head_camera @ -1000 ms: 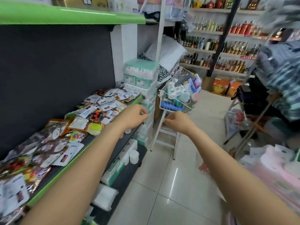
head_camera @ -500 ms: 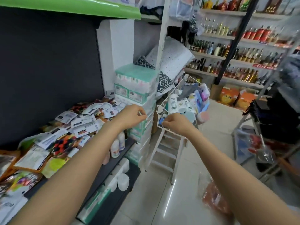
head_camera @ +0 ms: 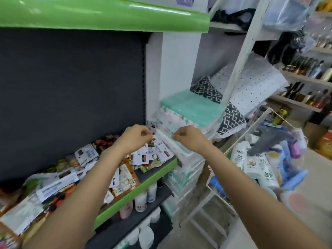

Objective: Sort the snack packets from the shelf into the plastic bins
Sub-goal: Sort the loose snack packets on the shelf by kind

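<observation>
Snack packets (head_camera: pixel 152 155) lie in a loose heap along the green-edged shelf (head_camera: pixel 143 187) at the left, many with their white label side up. My left hand (head_camera: pixel 136 136) hovers over the far end of the heap with its fingers curled into a pinch. My right hand (head_camera: pixel 187 140) is level with it, a little to the right, also curled, in front of a stack of wrapped tissue packs (head_camera: pixel 190 112). Nothing shows plainly in either hand. No plastic bin is clearly in view.
A white wire basket (head_camera: pixel 212 178) on a stand, full of bottles and blue packs, is at the right. Bottles (head_camera: pixel 142 202) stand on the dark lower shelf. Patterned cushions (head_camera: pixel 231 117) lean behind the tissue stack. Drink shelves line the far right wall.
My view has swung left and closer to the shelf. Both hands keep their curled pose and their spacing, and have moved from in front of the wire basket to the shelf's far end.
</observation>
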{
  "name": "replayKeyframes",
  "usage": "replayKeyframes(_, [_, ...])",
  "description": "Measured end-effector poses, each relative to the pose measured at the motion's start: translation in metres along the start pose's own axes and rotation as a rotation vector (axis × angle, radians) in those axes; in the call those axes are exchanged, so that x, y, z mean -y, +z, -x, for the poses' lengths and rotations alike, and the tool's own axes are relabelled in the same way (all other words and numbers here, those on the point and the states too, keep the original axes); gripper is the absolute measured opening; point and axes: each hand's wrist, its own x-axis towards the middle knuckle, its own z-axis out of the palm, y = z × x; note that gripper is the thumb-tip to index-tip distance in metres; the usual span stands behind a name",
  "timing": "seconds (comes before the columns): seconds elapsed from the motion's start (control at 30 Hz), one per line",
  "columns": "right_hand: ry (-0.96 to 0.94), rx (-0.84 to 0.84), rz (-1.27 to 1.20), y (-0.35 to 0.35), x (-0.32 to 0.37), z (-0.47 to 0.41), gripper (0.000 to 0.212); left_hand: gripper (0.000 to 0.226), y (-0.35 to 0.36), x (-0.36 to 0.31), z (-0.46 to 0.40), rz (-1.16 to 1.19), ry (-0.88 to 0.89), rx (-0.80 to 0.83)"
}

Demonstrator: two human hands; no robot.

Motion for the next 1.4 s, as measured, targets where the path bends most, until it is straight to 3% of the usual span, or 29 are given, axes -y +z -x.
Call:
replayKeyframes(0.4, [-0.463, 0.362, -0.028, 0.045, 0.012, -0.162, 0.021, 0.019, 0.009, 0.057, -0.066, -0.176, -0.455, -0.290])
replayKeyframes(0.6, [-0.525, 0.358, -0.121, 0.081, 0.008, -0.185, 0.022, 0.022, 0.028, 0.078, -0.045, -0.102, -0.622, -0.531])
replayKeyframes(0.77, [-0.483, 0.392, -0.134, 0.122, -0.003, -0.194, 0.029, 0.030, 0.047, 0.111, -0.041, -0.067, -0.666, -0.472])
replayKeyframes(0.93, [-0.462, 0.526, -0.066, 0.161, -0.007, -0.195, 0.052, 0.070, 0.054, 0.142, -0.037, -0.190, -0.604, -0.303])
replayKeyframes(1.03, [-0.444, 0.573, 0.014, 0.173, -0.008, -0.199, 0.061, 0.083, 0.055, 0.155, -0.033, -0.219, -0.626, -0.223])
replayKeyframes(1.3, [-0.450, 0.594, 0.134, 0.180, -0.017, -0.210, 0.050, 0.074, 0.064, 0.154, -0.031, -0.371, -0.630, -0.142])
replayKeyframes(1.4, [-0.432, 0.602, 0.073, 0.177, -0.021, -0.213, 0.047, 0.051, 0.061, 0.149, -0.028, -0.380, -0.572, -0.219])
